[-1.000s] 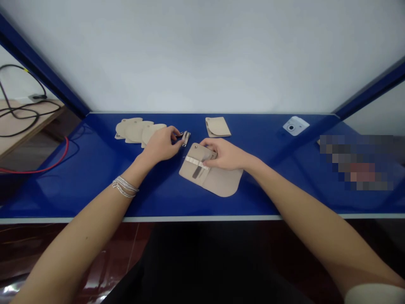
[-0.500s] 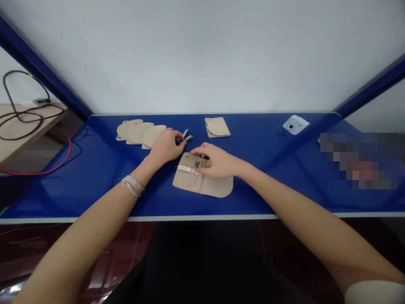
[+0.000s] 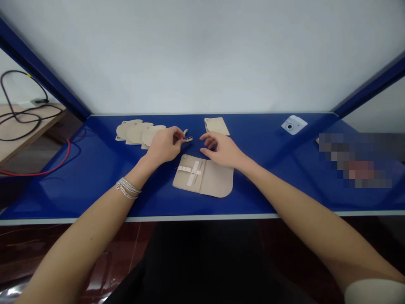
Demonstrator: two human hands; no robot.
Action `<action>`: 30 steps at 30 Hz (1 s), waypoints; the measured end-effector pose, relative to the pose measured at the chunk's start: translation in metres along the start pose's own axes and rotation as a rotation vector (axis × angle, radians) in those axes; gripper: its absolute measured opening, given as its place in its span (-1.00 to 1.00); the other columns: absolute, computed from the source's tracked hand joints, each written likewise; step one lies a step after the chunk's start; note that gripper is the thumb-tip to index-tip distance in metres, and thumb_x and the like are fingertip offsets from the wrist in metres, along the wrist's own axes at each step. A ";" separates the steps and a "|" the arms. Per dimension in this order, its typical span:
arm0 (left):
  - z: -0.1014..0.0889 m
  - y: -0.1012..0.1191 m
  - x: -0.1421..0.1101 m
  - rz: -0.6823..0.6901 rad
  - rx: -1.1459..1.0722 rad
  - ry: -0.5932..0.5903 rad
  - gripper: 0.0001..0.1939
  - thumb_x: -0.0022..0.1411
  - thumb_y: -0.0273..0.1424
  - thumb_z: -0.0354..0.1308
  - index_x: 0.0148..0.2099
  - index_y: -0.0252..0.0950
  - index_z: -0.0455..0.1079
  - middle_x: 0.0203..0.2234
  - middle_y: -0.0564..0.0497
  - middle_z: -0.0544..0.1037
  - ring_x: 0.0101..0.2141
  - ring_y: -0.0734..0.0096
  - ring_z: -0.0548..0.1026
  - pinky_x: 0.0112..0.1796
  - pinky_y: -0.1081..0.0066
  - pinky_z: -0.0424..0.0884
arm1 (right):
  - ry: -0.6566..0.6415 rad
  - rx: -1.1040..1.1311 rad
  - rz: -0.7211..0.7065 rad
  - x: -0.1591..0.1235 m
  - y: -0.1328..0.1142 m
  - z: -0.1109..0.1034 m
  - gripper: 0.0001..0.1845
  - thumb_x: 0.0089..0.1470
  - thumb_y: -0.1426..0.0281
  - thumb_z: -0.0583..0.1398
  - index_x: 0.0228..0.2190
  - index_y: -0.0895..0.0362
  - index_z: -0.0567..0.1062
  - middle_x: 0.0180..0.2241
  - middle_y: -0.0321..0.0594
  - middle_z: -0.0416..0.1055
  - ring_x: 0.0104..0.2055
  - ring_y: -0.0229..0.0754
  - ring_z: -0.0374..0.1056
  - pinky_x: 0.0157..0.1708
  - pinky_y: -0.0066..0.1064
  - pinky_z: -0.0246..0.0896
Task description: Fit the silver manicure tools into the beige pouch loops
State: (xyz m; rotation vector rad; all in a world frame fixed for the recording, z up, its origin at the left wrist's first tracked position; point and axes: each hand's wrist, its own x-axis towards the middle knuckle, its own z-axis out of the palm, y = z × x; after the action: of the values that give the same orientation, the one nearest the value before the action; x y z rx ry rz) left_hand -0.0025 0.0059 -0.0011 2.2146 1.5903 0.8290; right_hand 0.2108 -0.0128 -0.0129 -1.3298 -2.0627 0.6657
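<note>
An open beige pouch (image 3: 209, 182) lies flat on the blue table (image 3: 272, 169), with thin metal tools tucked under its elastic strap (image 3: 189, 170). My left hand (image 3: 165, 145) hovers just behind the pouch and pinches a small metal tool (image 3: 187, 138) between its fingertips. My right hand (image 3: 221, 150) is lifted above the pouch's far edge with its fingers spread and nothing in them.
Several beige pouch pieces (image 3: 136, 131) lie fanned out at the back left. A closed beige pouch (image 3: 217, 125) sits behind my right hand. A small white camera (image 3: 291, 125) is at the back right. Cables (image 3: 22, 114) run over a wooden bench on the left.
My right hand has lifted off the pouch and its fingers have spread. My left hand has picked one small metal tool up off the table.
</note>
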 end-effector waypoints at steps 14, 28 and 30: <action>0.000 0.010 -0.009 0.104 -0.314 -0.241 -0.62 0.15 -0.16 0.18 -0.12 -0.35 0.36 -0.43 -0.05 0.53 -0.45 0.39 0.48 -0.40 0.40 0.38 | -0.130 0.143 0.041 0.001 -0.009 -0.006 -0.68 0.10 0.21 0.17 -0.32 0.21 0.58 -0.46 -0.19 0.48 -0.50 -0.30 0.26 -0.46 -0.44 0.12; -0.015 0.015 -0.010 0.139 -0.011 -0.499 -0.78 0.09 -0.22 0.20 -0.36 -0.28 0.40 -0.48 -0.01 0.51 -0.46 0.36 0.42 -0.38 0.39 0.30 | -0.040 0.388 0.209 0.007 -0.001 -0.006 -0.56 0.21 0.16 0.11 -0.54 0.21 0.46 -0.55 -0.22 0.38 -0.54 -0.33 0.22 -0.47 -0.45 0.17; -0.013 0.017 -0.011 0.150 -0.079 -0.427 -0.79 0.13 -0.24 0.16 -0.32 -0.29 0.37 -0.48 0.00 0.49 -0.46 0.39 0.41 -0.38 0.39 0.30 | -0.056 0.573 0.279 0.006 -0.005 -0.008 -0.59 0.19 0.16 0.15 -0.50 0.23 0.49 -0.55 -0.21 0.37 -0.57 -0.36 0.19 -0.52 -0.47 0.15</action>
State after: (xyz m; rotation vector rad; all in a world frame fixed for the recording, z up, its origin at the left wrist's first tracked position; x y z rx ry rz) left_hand 0.0001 -0.0111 0.0153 2.2799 1.1833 0.4049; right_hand 0.2108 -0.0084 -0.0027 -1.2616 -1.5553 1.3113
